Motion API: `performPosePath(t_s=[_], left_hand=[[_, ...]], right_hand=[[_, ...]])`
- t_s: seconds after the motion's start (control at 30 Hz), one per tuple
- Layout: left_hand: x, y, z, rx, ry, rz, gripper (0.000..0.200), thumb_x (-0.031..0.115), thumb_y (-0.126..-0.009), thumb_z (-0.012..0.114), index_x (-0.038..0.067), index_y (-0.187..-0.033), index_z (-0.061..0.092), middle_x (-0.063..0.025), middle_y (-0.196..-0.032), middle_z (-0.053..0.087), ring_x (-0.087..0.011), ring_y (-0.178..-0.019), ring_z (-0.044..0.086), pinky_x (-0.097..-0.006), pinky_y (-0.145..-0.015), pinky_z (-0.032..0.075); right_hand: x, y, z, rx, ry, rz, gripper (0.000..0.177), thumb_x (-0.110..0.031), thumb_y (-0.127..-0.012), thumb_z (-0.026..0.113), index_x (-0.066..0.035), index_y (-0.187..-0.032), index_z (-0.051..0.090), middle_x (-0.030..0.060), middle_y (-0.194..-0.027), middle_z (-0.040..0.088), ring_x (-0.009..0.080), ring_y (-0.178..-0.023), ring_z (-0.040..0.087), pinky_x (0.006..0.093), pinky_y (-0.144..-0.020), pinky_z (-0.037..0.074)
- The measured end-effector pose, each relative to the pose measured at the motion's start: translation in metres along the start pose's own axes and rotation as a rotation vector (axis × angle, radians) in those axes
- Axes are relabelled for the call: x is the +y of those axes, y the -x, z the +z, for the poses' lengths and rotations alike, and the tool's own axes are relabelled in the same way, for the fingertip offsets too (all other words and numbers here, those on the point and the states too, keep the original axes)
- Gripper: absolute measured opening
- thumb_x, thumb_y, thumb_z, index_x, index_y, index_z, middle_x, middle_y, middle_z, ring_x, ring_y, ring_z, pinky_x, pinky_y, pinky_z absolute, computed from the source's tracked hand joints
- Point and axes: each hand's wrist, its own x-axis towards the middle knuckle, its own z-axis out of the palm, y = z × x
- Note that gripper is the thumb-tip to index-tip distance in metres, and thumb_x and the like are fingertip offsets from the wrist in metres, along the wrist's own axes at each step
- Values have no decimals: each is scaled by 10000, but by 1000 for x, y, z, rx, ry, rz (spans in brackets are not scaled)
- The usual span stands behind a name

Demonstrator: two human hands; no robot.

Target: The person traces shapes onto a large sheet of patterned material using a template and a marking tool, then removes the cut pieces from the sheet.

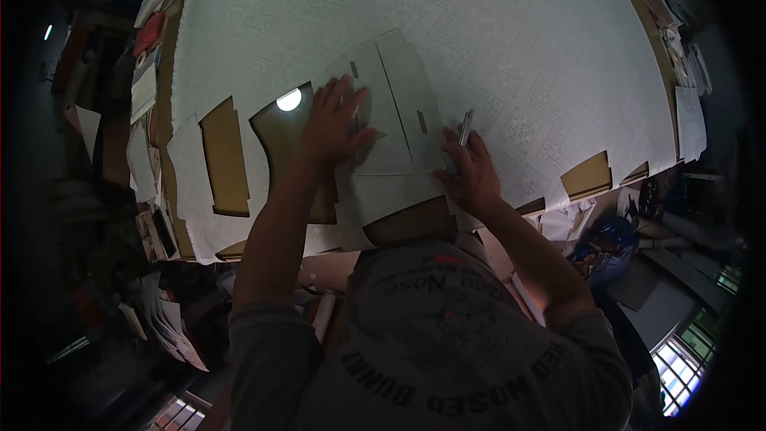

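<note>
Left hand fingers spread apart, palm flat, pressing on the die-cut card blank, which lies on the white embossed sheet near the table's near edge. Right hand fingers clamped on a slim metal tool, tip at the blank's right edge; knife or pen, can't tell. It looks like edge work along the blank. To do it well, hold the left palm's weight down so the blank can't creep, run the tool tight against the card edge, and stay clear of the left fingertips. Around them are brown cut-out gaps in the sheet and a glare spot left of the left hand. Paper clutter sits along the right rim and more stacks on the far left, too dark to read. The blank's near part is hidden behind the wrists and the grey printed shirt. The tool tip contact is too small to see. Fisheye bends everything, corners black.
</note>
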Motion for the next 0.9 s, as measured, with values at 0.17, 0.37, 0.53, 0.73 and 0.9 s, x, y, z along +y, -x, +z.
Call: performPosePath(t_s=[0.17, 0.37, 0.53, 0.73, 0.9], left_hand=[[-2, 4, 5, 44, 22, -11, 769, 528, -907, 729, 133, -1533, 519, -243, -1635, 368, -473, -1510, 337, -624, -1227, 271], [-3, 4, 8, 75, 25, -33, 774, 555, -926, 686, 135, -1549, 499, -266, -1650, 337, -473, -1530, 308, -610, -1244, 246], [-4, 5, 10, 91, 29, -31, 783, 587, -926, 666, 141, -1548, 502, -275, -1649, 334, -468, -1534, 304, -618, -1244, 236], [-8, 4, 6, 102, 5, -5, 797, 634, -886, 689, 141, -1500, 566, -252, -1616, 390, -468, -1494, 355, -643, -1234, 239], [-8, 3, 7, 126, 34, -2, 794, 637, -875, 705, 150, -1490, 578, -238, -1595, 413, -490, -1481, 356, -642, -1236, 241]], right_hand=[[-4, -2, 0, -58, 72, -5, 550, -172, -813, 838, -121, -1275, 543, 133, -1530, 544, 441, -1395, 473, 584, -1219, 335], [-11, -7, 2, -53, 130, 19, 551, -130, -799, 842, -117, -1261, 543, 139, -1524, 549, 441, -1409, 471, 586, -1208, 352], [-13, -7, 5, -73, 129, 16, 579, -64, -791, 840, -91, -1278, 529, 171, -1539, 543, 469, -1456, 431, 557, -1194, 381], [-10, -6, 6, -30, 109, -23, 593, -63, -771, 850, -88, -1276, 539, 175, -1514, 567, 459, -1452, 441, 551, -1192, 388], [-13, -7, 3, -15, 129, -43, 586, -75, -766, 854, -83, -1266, 549, 165, -1502, 582, 443, -1454, 445, 551, -1193, 387]])
